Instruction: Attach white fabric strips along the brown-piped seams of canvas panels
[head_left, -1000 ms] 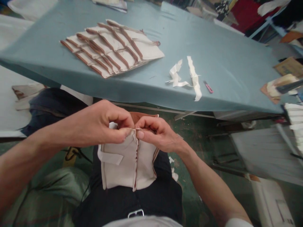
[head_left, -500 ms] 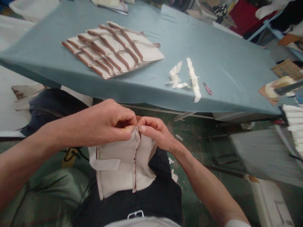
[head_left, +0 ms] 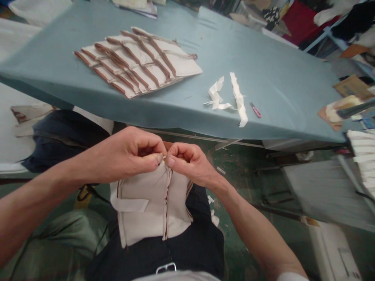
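Note:
A cream fabric piece (head_left: pixel 143 222) with brown edging and a central seam hangs over my lap. At its top edge, my left hand (head_left: pixel 143 152) pinches the fabric between thumb and forefinger. Right beside it, my right hand (head_left: pixel 187 160) pinches the same edge at the seam top, the fingertips of both hands nearly touching. From the left side of the piece a loose white strip (head_left: pixel 131 205) sticks out.
Overlapping cream pieces with brown edging (head_left: pixel 140 62) lie on the blue-covered table (head_left: pixel 263 70). White scraps (head_left: pixel 240 101) and pink snips (head_left: pixel 256 110) are near its front edge. Dark blue cloth (head_left: pixel 64 136) is at the left.
My fingertips have shifted slightly left along the top edge of the fabric, and the pinched edge shows a little differently. Both hands keep their hold.

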A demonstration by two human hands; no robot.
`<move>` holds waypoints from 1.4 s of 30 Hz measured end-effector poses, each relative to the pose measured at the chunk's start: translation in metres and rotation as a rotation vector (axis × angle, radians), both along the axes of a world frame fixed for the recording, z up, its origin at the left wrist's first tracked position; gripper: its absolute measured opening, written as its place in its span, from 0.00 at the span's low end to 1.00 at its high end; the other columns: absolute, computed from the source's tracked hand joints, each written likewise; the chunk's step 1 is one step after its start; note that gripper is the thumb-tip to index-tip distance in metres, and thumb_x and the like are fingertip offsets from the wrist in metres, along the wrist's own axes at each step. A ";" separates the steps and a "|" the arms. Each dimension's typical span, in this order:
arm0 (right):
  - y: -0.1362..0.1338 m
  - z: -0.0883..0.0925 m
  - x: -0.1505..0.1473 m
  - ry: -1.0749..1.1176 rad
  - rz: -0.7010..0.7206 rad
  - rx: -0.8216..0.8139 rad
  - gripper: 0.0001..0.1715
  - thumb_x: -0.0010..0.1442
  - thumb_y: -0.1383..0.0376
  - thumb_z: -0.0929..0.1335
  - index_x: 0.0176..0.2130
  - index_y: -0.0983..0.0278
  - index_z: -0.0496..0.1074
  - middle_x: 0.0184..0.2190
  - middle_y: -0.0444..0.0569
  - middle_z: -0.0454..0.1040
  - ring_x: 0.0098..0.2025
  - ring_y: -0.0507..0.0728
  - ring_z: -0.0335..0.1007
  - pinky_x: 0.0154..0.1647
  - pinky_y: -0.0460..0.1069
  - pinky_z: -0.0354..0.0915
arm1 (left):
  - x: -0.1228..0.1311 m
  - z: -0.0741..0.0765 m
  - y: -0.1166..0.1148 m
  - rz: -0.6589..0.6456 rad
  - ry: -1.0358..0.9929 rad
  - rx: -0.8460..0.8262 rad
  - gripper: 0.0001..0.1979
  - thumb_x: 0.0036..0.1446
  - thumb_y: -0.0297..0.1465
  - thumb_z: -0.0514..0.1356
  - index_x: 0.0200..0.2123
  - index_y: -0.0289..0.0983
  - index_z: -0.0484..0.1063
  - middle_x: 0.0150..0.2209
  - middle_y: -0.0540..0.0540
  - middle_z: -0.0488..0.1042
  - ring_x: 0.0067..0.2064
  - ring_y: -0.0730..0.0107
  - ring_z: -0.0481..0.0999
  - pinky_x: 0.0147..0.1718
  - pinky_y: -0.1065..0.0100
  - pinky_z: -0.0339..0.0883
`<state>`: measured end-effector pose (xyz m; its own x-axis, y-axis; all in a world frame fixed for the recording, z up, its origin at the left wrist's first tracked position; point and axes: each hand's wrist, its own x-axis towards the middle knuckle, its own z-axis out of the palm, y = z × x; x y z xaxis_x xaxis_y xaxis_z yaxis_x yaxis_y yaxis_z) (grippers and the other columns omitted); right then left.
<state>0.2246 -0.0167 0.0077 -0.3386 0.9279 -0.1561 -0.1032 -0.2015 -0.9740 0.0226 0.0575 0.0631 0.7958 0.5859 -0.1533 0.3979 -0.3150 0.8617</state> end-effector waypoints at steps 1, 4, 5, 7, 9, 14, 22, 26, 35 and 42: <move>0.000 0.002 0.000 -0.004 0.007 -0.006 0.33 0.54 0.41 0.81 0.30 0.61 0.66 0.21 0.34 0.56 0.24 0.47 0.43 0.24 0.45 0.42 | 0.000 0.000 -0.001 0.008 -0.003 -0.030 0.11 0.55 0.36 0.59 0.25 0.37 0.76 0.20 0.55 0.64 0.21 0.77 0.59 0.19 0.76 0.51; -0.001 0.008 0.001 -0.034 0.038 -0.022 0.33 0.55 0.42 0.80 0.28 0.61 0.65 0.20 0.33 0.54 0.23 0.46 0.42 0.24 0.45 0.41 | 0.001 0.000 -0.007 0.021 -0.045 -0.071 0.11 0.56 0.35 0.58 0.26 0.37 0.75 0.19 0.56 0.64 0.21 0.78 0.58 0.19 0.76 0.52; -0.001 0.010 0.002 -0.053 0.049 -0.025 0.34 0.55 0.41 0.80 0.28 0.61 0.64 0.19 0.33 0.53 0.23 0.46 0.41 0.23 0.45 0.41 | 0.001 -0.001 -0.010 0.023 -0.069 -0.068 0.11 0.57 0.35 0.58 0.26 0.37 0.74 0.20 0.56 0.64 0.21 0.78 0.58 0.19 0.76 0.52; -0.002 0.013 0.002 -0.103 0.039 -0.008 0.34 0.56 0.41 0.79 0.26 0.60 0.63 0.19 0.33 0.52 0.22 0.46 0.41 0.23 0.45 0.42 | 0.002 -0.003 -0.015 0.042 -0.109 -0.039 0.11 0.60 0.34 0.57 0.27 0.37 0.74 0.21 0.56 0.65 0.22 0.77 0.58 0.20 0.75 0.54; -0.004 0.016 0.001 -0.171 -0.021 0.058 0.35 0.57 0.40 0.78 0.25 0.60 0.63 0.19 0.34 0.53 0.23 0.47 0.44 0.24 0.46 0.43 | 0.003 -0.007 -0.020 0.068 -0.139 0.008 0.12 0.62 0.35 0.57 0.28 0.37 0.73 0.22 0.56 0.66 0.23 0.77 0.58 0.22 0.74 0.55; -0.007 0.019 -0.001 -0.284 -0.141 0.223 0.37 0.59 0.37 0.74 0.22 0.60 0.61 0.19 0.36 0.54 0.25 0.49 0.49 0.26 0.47 0.47 | 0.004 -0.015 -0.026 0.099 -0.189 0.081 0.14 0.67 0.39 0.57 0.31 0.39 0.72 0.23 0.55 0.66 0.25 0.73 0.62 0.25 0.72 0.59; -0.010 0.014 0.005 -0.229 -0.099 0.150 0.39 0.61 0.34 0.73 0.23 0.61 0.63 0.21 0.37 0.55 0.25 0.48 0.47 0.26 0.48 0.44 | 0.001 -0.012 -0.031 0.069 -0.148 0.043 0.19 0.73 0.40 0.53 0.29 0.38 0.68 0.26 0.53 0.66 0.28 0.72 0.65 0.26 0.72 0.62; -0.009 0.014 0.005 -0.280 -0.090 0.151 0.42 0.60 0.30 0.71 0.23 0.61 0.62 0.22 0.37 0.54 0.26 0.48 0.48 0.27 0.48 0.45 | 0.002 -0.013 -0.029 0.064 -0.150 -0.054 0.17 0.68 0.42 0.57 0.30 0.38 0.70 0.26 0.55 0.64 0.26 0.74 0.61 0.23 0.73 0.58; -0.009 0.017 0.011 -0.303 -0.056 0.189 0.40 0.74 0.34 0.56 0.26 0.59 0.57 0.24 0.41 0.56 0.28 0.52 0.51 0.31 0.50 0.49 | 0.007 -0.021 -0.028 0.138 -0.100 -0.010 0.17 0.65 0.40 0.63 0.26 0.38 0.67 0.25 0.54 0.65 0.27 0.75 0.62 0.25 0.74 0.58; -0.005 0.030 0.019 -0.451 0.087 0.245 0.28 0.68 0.44 0.68 0.29 0.60 0.62 0.26 0.40 0.59 0.29 0.51 0.54 0.31 0.49 0.50 | -0.005 -0.023 -0.016 0.034 -0.091 0.037 0.16 0.69 0.42 0.62 0.33 0.37 0.78 0.28 0.52 0.74 0.28 0.72 0.70 0.26 0.74 0.64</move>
